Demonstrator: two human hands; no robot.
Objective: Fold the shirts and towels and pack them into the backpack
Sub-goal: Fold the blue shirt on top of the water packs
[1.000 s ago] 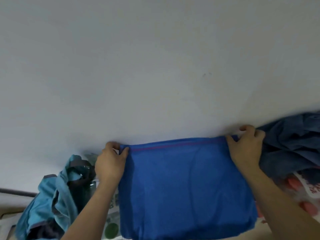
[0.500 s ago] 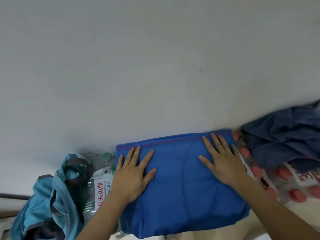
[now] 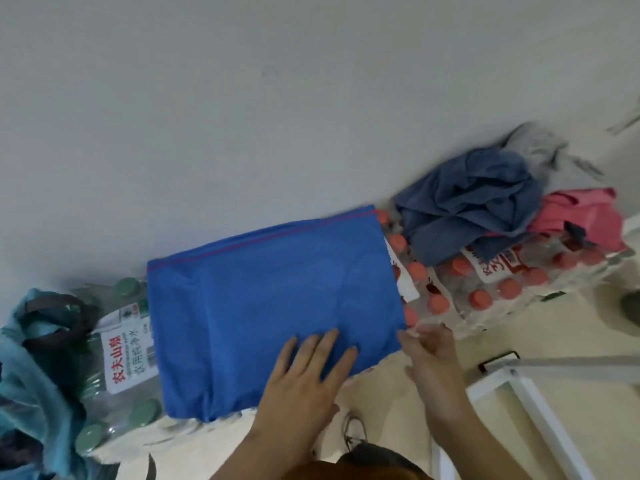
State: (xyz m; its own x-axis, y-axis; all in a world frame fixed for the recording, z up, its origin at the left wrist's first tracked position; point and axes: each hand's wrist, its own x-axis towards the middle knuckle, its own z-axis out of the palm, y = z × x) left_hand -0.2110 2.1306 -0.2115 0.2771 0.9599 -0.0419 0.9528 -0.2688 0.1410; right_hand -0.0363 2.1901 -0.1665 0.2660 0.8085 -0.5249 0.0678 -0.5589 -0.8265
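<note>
A folded bright blue cloth [image 3: 263, 306] with a thin red stitched line along its far edge lies flat on packs of bottled water against the wall. My left hand [image 3: 304, 379] presses flat on its near right part, fingers spread. My right hand [image 3: 429, 348] is at the cloth's near right corner, fingers curled at the edge; whether it pinches the fabric I cannot tell. A teal backpack [image 3: 31, 368] with dark straps stands open at the far left. A crumpled pile to the right holds a grey-blue garment [image 3: 471, 206], a pink one [image 3: 581, 216] and a grey one [image 3: 533, 140].
A pack of green-capped water bottles [image 3: 121, 344] lies under the cloth's left side. Red-capped bottle packs [image 3: 485, 282] support the pile on the right. A white frame [image 3: 526, 393] stands on the floor at the lower right. The wall runs behind everything.
Both hands slid from the cloth's far part to its near right side. The view tilted and pulled back, so more of the clothes pile and floor shows.
</note>
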